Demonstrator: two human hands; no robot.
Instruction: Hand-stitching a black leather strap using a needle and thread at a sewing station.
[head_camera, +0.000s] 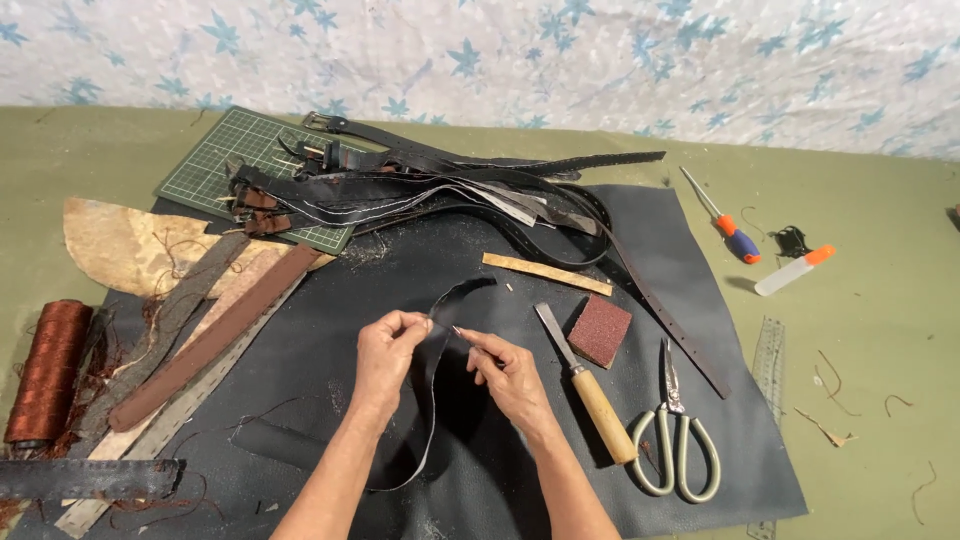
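A black leather strap (440, 345) curves up from the dark mat (700, 300) between my hands. My left hand (388, 350) pinches the strap's edge with thumb and fingers. My right hand (505, 365) is closed on a small needle (458, 330), its tip at the strap right beside my left fingertips. A thin thread runs along the strap's edge down toward my wrists.
Right of my hands lie a wooden-handled knife (585, 385), a sanding block (600, 330), scissors (675, 430) and a tan strip (545, 272). A pile of black belts (450, 185) overlaps a green cutting mat (235, 155). A copper thread spool (48, 370), brown strap (215, 335) and metal ruler (170, 420) sit left.
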